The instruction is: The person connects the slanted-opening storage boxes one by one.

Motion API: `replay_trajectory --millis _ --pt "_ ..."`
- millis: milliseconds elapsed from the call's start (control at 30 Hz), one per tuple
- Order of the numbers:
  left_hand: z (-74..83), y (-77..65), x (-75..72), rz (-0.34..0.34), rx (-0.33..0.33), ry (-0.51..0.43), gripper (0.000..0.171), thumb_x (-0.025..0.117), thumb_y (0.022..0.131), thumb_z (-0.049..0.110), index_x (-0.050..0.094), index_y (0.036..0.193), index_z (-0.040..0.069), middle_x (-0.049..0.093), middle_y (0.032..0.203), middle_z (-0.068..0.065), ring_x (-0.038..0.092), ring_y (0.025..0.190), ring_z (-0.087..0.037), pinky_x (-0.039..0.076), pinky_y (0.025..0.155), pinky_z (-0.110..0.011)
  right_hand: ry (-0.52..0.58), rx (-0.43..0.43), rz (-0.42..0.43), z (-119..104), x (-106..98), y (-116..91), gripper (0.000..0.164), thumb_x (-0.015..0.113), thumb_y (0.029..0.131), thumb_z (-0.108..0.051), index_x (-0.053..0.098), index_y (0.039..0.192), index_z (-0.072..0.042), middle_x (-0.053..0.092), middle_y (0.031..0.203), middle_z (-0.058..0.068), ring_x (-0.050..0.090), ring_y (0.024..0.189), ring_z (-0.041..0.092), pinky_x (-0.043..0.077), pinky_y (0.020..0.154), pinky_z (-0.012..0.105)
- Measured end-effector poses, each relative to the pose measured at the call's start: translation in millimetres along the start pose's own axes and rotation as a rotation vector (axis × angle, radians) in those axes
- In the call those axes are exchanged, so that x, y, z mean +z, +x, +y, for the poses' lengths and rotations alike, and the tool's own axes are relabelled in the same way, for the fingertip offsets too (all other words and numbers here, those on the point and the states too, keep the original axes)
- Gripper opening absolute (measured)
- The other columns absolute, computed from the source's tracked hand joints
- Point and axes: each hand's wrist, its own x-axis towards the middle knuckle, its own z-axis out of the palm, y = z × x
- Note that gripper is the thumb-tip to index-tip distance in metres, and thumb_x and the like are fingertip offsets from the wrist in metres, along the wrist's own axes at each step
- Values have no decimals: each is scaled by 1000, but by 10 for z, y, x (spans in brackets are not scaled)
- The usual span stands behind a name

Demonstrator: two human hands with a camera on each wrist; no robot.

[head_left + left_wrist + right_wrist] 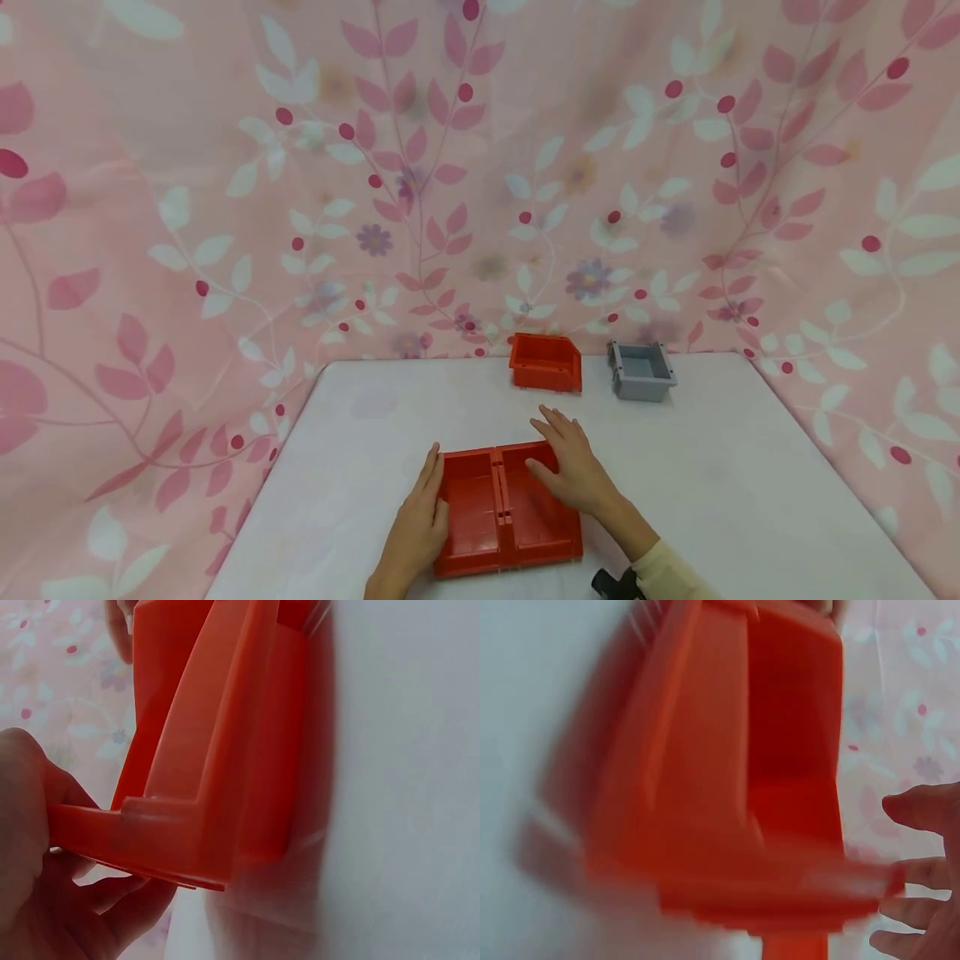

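Note:
Two red plastic storage bins stand side by side on the table, the left bin (472,504) against the right bin (534,512). My left hand (416,529) grips the outer side wall of the left bin; in the left wrist view the thumb lies over the wall's inner side and the fingers (139,907) are outside it. Above the far right corner of the right bin is my right hand (573,471), its fingers spread. In the right wrist view those fingers (919,870) are beside the blurred bin wall (795,877), gripping nothing.
Farther back on the white table (360,500) stand another red bin (546,379) and a grey bin (643,388) to its right. A pink floral curtain (465,167) hangs behind the table. A black device (617,585) sits by the right sleeve.

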Motion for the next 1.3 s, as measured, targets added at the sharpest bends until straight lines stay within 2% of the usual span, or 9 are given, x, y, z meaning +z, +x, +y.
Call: replay_trajectory --millis 267,433,533,700,867,933,1067,1233,1300 --pt "10 11 -37 -48 -35 17 67 50 101 1 28 165 7 17 172 2 31 151 -25 38 113 -47 -26 -18 43 213 -322 359 64 75 95 -18 51 151 1 39 161 21 34 147 43 17 119 67" --pt "18 12 -39 -69 -46 22 66 49 103 4 27 165 7 17 172 1 33 151 -26 39 113 -48 -8 3 50 399 -455 622 60 71 97 -13 49 149 8 41 158 27 39 142 49 27 114 70" --pt "11 4 -45 -66 -51 25 67 49 103 4 26 165 8 18 172 2 35 149 -27 40 112 -49 -7 5 31 491 -475 757 59 68 98 -12 48 148 11 41 156 31 42 139 52 34 111 70" --pt "-9 6 -24 -64 -52 21 67 48 104 3 25 166 10 15 173 3 35 149 -26 41 112 -49 -16 -4 -16 591 -510 957 58 64 100 -10 45 149 13 41 155 34 42 137 54 33 112 69" --pt "-7 7 1 -57 -50 24 68 49 103 3 25 166 10 15 173 2 49 137 -25 49 105 -48 -25 25 -41 688 -524 1145 56 60 101 -7 43 148 16 42 153 36 41 138 54 31 114 66" --pt "-3 2 7 -55 -50 28 68 49 103 2 25 166 10 16 173 1 53 131 -25 51 103 -48 -32 56 -58 733 -519 1213 55 59 102 -7 41 149 16 42 152 36 41 138 54 31 114 65" --pt "0 -5 18 -53 -55 32 68 49 103 2 25 166 10 17 173 -1 54 129 -25 52 102 -47 -66 136 -93 831 -506 1336 56 56 104 -7 37 152 14 42 152 34 42 138 52 32 115 63" --pt "1 -4 25 -41 -54 36 68 50 103 3 26 166 10 18 172 -2 55 127 -25 54 99 -45 -114 246 -87 923 -477 1469 60 61 104 -10 36 156 6 46 150 29 48 133 47 37 112 62" --pt "1 2 25 -34 -53 37 68 50 103 4 26 166 10 19 172 -2 53 133 -26 53 101 -46 -120 276 -84 939 -462 1508 63 65 102 -11 36 156 3 48 149 27 50 131 46 39 111 62"
